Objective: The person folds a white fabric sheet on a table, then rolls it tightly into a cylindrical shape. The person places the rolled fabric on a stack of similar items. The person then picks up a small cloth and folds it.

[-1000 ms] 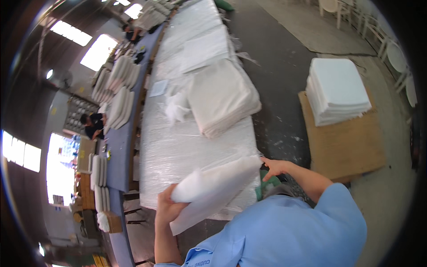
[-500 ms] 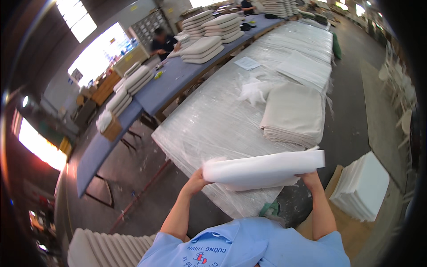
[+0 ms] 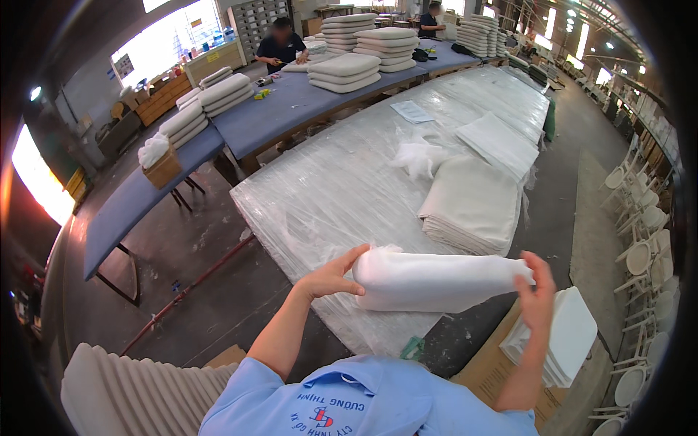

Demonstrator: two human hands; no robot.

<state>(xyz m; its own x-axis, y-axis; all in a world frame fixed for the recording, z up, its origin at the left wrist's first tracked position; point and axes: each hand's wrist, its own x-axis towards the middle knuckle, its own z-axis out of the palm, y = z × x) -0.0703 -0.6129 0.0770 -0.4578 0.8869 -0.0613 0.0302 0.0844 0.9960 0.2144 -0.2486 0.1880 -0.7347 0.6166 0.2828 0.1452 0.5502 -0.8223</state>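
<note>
Pad [image 3: 436,283] over near end of table [image 3: 320,167] | my left hand [image 3: 329,276] and right hand [image 3: 536,296] clasp opposite ends, likely against sagging | folded stack [image 3: 474,200] on table

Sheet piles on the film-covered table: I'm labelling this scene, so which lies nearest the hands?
The thick off-white pile, just beyond the white bundle between left hand and right hand; the flatter, whiter pile lies farther up the table.
</note>
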